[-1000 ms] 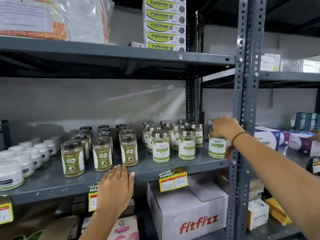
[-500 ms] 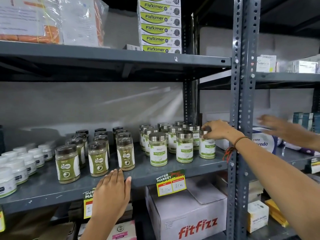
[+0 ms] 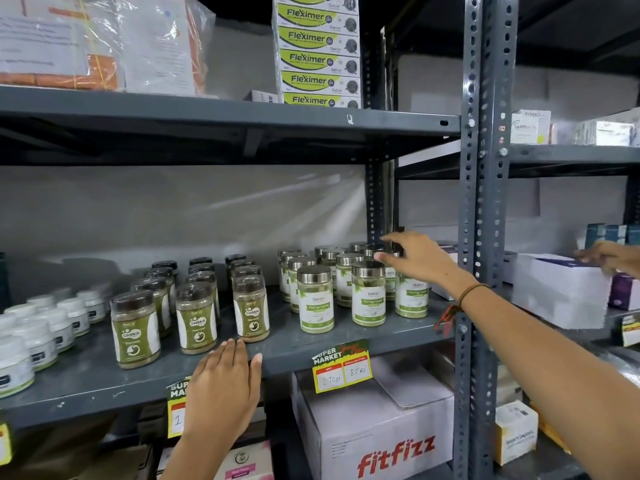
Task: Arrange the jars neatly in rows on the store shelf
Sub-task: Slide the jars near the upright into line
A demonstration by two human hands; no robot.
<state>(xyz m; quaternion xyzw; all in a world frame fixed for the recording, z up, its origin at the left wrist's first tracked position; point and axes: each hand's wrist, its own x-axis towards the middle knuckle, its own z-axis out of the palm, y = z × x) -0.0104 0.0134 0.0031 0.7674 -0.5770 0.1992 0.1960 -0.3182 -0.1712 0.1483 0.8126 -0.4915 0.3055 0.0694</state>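
- Grey metal shelf (image 3: 311,344) ran across the view at chest height, carrying three groups of jars.
- At its far left stood small white tubs (image 3: 38,337) with white lids, in rows running back toward the wall.
- Next came brown-lidded jars (image 3: 194,306) with green and white "Gaska" labels, three columns deep, the front three standing near the shelf edge.
- Below them the left hand (image 3: 221,393) lay flat, palm down and fingers spread, on the front lip of the shelf, grasping nothing; its fingertips sat just in front of the third front jar.
- A yellow price tag (image 3: 341,368) marked "Super Market" hung from the shelf edge to the right of that hand.
- Under the shelf sat a white carton (image 3: 377,431) printed "fitfizz" in red.
- Right of centre stood the silver-lidded jars (image 3: 346,289) with green and white "Moringa Leaves" labels, upright in rows three across.
- The right hand (image 3: 419,258) hovered over the rightmost column of these, fingers loose and apart, palm down, holding nothing; a thread band circled its wrist.
- A perforated grey upright post (image 3: 481,202) divided this bay from the next.
- Beyond it, another person's hand (image 3: 609,256) touched a white box (image 3: 557,289), blurred.
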